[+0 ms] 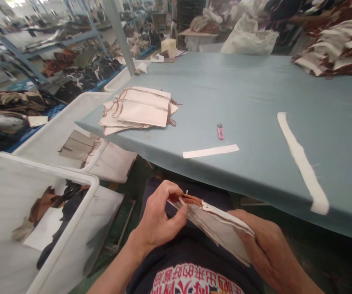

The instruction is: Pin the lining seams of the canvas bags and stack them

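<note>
Over my lap, close to the table's front edge, I hold a cream fabric piece with brown trim [224,232]. My left hand [162,216] pinches its left corner between thumb and fingers, beside the brown strip. At the other end my right hand [263,241] grips the piece from the right side, its fingertips partly hidden behind the cloth. The piece is tilted and looks layered. On the table ahead lie small pink thread snips [220,131] and a short white strip [211,151], neither touched by my hands.
A stack of cream pieces with brown edging [145,107] lies on the blue-green table [240,94] at left. A long white strip [301,159] rests at right. Behind it is a cream and brown pile [341,45]. White bins [94,185] holding fabric stand to my left.
</note>
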`<state>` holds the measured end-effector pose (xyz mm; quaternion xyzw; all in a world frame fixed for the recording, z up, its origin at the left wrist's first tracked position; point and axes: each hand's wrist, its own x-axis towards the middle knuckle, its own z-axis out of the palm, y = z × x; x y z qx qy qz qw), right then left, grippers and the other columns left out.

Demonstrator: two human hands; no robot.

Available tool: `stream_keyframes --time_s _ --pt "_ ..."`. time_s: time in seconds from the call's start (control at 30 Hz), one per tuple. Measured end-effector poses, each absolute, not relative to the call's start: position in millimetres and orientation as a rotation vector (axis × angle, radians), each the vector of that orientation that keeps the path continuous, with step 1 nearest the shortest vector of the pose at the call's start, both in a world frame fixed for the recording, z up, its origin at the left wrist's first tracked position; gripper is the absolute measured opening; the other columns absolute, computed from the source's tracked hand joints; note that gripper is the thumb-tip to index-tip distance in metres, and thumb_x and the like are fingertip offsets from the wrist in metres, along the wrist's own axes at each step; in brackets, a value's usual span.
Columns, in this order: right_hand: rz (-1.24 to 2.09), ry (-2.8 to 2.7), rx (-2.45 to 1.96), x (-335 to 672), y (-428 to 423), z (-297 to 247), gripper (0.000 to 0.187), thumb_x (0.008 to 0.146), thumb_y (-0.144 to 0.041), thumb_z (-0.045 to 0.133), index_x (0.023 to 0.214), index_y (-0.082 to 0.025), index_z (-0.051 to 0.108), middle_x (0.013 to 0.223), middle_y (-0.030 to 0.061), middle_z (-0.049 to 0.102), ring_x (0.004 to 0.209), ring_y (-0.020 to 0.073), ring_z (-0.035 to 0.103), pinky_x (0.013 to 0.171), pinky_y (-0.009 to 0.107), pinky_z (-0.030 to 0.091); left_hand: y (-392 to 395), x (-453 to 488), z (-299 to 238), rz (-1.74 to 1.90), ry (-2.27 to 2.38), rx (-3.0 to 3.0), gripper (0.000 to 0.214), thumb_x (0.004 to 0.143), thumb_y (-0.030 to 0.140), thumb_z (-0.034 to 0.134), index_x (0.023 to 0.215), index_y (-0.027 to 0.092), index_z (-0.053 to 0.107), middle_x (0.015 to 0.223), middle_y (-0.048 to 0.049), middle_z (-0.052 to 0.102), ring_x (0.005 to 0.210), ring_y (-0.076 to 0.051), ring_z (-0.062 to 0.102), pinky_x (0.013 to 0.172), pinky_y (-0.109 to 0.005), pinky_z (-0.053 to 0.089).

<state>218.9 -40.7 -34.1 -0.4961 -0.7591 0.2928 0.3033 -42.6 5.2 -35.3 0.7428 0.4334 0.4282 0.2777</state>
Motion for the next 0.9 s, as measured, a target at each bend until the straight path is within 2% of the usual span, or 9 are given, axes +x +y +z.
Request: stream_keyframes --time_s 0.13,0.3,0.47,0.57,0.73,0.9 --pt "0.805 -1.997 -1.386 213 -42 -32 0.033 0.107 -0.037 0.043 0.101 -0.022 0.072 0.09 0.0047 0.078 0.074 0.0169 0.072 0.069 0.022 0.054 5 -48 -43 1.086 1.084 1.922 0.008 0.091 0.018 0.06 0.087 0.021 0.054 0.086 -0.003 0.06 0.077 -0.017 0.058 0.071 -0.031 0.049" --pt "0.826 -2.031 -1.465 204 -42 -26 0.038 0.109 -0.037 0.039 0.099 -0.021 0.072 0.086 0.004 0.076 0.07 0.016 0.07 0.064 0.022 0.052 4 -50 -45 0.961 1.043 1.944 0.004 0.091 0.019 0.057 0.087 0.021 0.057 0.087 -0.0048 0.066 0.08 -0.02 0.059 0.075 -0.035 0.048" --pt "0.686 -2.214 -1.431 202 -36 -22 0.032 0.108 -0.03 0.04 0.098 -0.021 0.069 0.087 0.0054 0.076 0.073 0.0168 0.073 0.064 0.024 0.053 4 -51 -31 0.864 0.981 2.015 0.016 0.088 0.019 0.057 0.074 0.022 0.049 0.091 -0.006 0.065 0.088 -0.022 0.058 0.08 -0.037 0.046" --pt "0.624 -2.351 -1.43 199 -31 -22 0.032 0.107 -0.028 0.039 0.097 -0.021 0.068 0.086 0.006 0.075 0.074 0.0188 0.072 0.066 0.027 0.052 3 -52 -23 0.765 1.004 1.904 0.018 0.091 0.026 0.056 0.076 0.021 0.049 0.082 -0.0029 0.061 0.078 -0.019 0.054 0.073 -0.034 0.044" --pt "0.787 -2.375 -1.513 188 -29 -24 0.031 0.108 -0.032 0.038 0.107 -0.021 0.066 0.1 0.0082 0.077 0.091 0.0232 0.073 0.079 0.033 0.052 1 -52 -21 0.645 1.082 1.656 0.018 0.096 0.025 0.05 0.082 0.017 0.059 0.079 -0.0013 0.061 0.073 -0.016 0.052 0.068 -0.029 0.041" --pt "1.054 -2.319 -1.54 185 -31 -25 0.028 0.108 -0.032 0.038 0.107 -0.022 0.065 0.1 0.0058 0.075 0.091 0.023 0.071 0.078 0.033 0.05 -7 -51 -19 0.603 1.086 1.656 0.018 0.093 0.021 0.05 0.08 0.015 0.062 0.071 0.0009 0.058 0.066 -0.014 0.049 0.063 -0.027 0.037"
